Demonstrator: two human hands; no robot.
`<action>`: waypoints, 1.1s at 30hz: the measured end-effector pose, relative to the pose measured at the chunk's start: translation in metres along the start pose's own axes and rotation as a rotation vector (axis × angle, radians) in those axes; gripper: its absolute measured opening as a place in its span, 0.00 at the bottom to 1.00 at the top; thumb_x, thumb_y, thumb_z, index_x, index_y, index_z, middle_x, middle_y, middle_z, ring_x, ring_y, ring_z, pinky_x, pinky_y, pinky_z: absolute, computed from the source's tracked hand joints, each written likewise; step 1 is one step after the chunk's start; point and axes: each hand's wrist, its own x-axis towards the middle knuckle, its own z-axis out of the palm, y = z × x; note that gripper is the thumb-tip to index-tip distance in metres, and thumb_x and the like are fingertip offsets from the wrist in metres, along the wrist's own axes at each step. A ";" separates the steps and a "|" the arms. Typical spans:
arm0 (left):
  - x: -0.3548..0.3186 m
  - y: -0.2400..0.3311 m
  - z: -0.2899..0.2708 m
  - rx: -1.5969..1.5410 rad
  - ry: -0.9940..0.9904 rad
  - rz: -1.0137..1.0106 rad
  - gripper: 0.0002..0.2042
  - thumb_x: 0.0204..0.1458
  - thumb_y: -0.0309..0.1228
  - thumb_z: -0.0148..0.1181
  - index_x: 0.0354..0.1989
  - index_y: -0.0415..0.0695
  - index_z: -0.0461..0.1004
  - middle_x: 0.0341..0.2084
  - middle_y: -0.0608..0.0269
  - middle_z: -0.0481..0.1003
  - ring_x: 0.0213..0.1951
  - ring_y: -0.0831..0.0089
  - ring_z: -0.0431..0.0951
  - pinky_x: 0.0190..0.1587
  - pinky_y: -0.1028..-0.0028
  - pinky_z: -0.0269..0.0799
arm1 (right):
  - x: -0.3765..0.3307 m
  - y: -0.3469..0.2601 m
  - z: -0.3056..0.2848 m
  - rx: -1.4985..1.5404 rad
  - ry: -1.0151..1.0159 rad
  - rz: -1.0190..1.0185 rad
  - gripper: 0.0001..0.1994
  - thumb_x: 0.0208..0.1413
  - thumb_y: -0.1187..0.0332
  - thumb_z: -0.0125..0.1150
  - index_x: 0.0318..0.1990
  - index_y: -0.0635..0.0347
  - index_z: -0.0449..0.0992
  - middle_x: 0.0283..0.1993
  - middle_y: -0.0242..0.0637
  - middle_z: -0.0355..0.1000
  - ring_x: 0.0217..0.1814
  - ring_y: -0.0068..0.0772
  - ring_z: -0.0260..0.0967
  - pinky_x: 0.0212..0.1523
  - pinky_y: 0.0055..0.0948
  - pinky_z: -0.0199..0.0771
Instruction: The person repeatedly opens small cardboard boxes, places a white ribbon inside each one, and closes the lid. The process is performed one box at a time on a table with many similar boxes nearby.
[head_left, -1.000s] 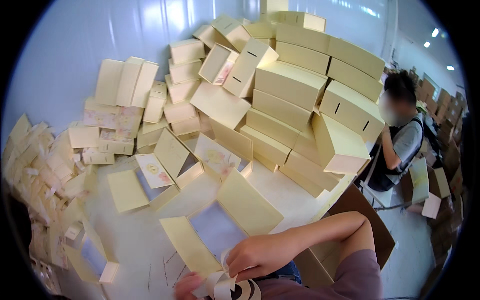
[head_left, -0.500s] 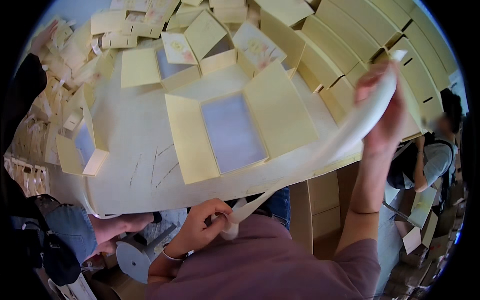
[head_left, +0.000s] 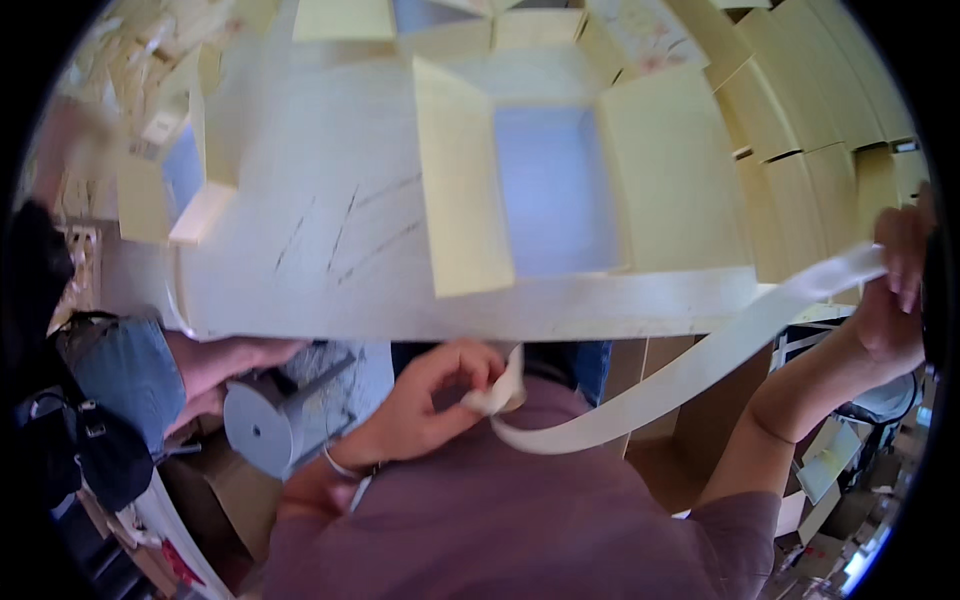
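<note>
A long off-white ribbon (head_left: 690, 375) sags between my two hands, below the table's near edge. My left hand (head_left: 435, 400) is pinched around one bunched end of it, close to my body. At the far right, my right hand (head_left: 898, 262) grips the other stretch, its fingers curled and partly cut off by the dark rim of the picture. Beyond the ribbon, a cream box (head_left: 465, 195) lies on the table with its two panels spread wide, showing a pale lavender inside. Neither hand touches the box.
The whitish table (head_left: 330, 305) carries a smaller open box (head_left: 205, 210) at left. Stacked cream boxes (head_left: 830, 190) rise at the right. A grey round-ended object (head_left: 262, 430) stands below the table, near another person's denim-clad leg (head_left: 135, 375).
My right hand has swung outward and down to the right, and the ribbon now hangs in a curve. My left hand still holds its end. The view has shifted, with the table higher up.
</note>
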 end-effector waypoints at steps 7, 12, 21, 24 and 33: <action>0.025 0.034 -0.024 -0.013 0.058 0.089 0.06 0.50 0.23 0.50 0.36 0.38 0.65 0.32 0.65 0.67 0.32 0.81 0.67 0.38 0.79 0.65 | 0.031 0.110 0.125 -0.287 0.342 0.489 0.20 0.39 0.62 0.63 0.38 0.67 0.70 0.30 0.32 0.67 0.29 0.18 0.61 0.29 0.13 0.57; 0.030 0.039 -0.015 0.005 0.098 0.204 0.05 0.49 0.21 0.49 0.35 0.38 0.65 0.30 0.63 0.68 0.31 0.77 0.69 0.37 0.78 0.65 | 0.040 0.138 0.145 -0.476 0.101 0.512 0.10 0.40 0.81 0.54 0.34 0.61 0.69 0.25 0.29 0.62 0.24 0.12 0.56 0.21 0.14 0.54; 0.030 0.035 -0.007 -0.249 -0.184 0.804 0.06 0.46 0.20 0.49 0.34 0.38 0.65 0.21 0.55 0.68 0.18 0.70 0.65 0.22 0.74 0.63 | -0.002 0.178 0.148 -0.265 0.272 0.597 0.08 0.40 0.81 0.49 0.31 0.62 0.67 0.26 0.29 0.62 0.23 0.13 0.56 0.20 0.15 0.55; 0.030 0.047 -0.027 -0.163 -0.523 0.760 0.05 0.46 0.23 0.51 0.32 0.37 0.67 0.17 0.56 0.68 0.13 0.70 0.63 0.18 0.73 0.59 | -0.025 0.168 0.139 -0.361 0.603 0.268 0.11 0.40 0.83 0.48 0.34 0.64 0.68 0.29 0.27 0.65 0.27 0.14 0.60 0.25 0.14 0.61; -0.005 -0.016 -0.057 -0.517 -0.580 -0.022 0.19 0.47 0.44 0.55 0.29 0.34 0.71 0.14 0.63 0.68 0.17 0.75 0.66 0.25 0.75 0.64 | -0.125 0.093 0.071 0.047 1.197 -0.300 0.14 0.50 0.65 0.52 0.40 0.66 0.63 0.24 0.29 0.60 0.19 0.17 0.58 0.18 0.14 0.61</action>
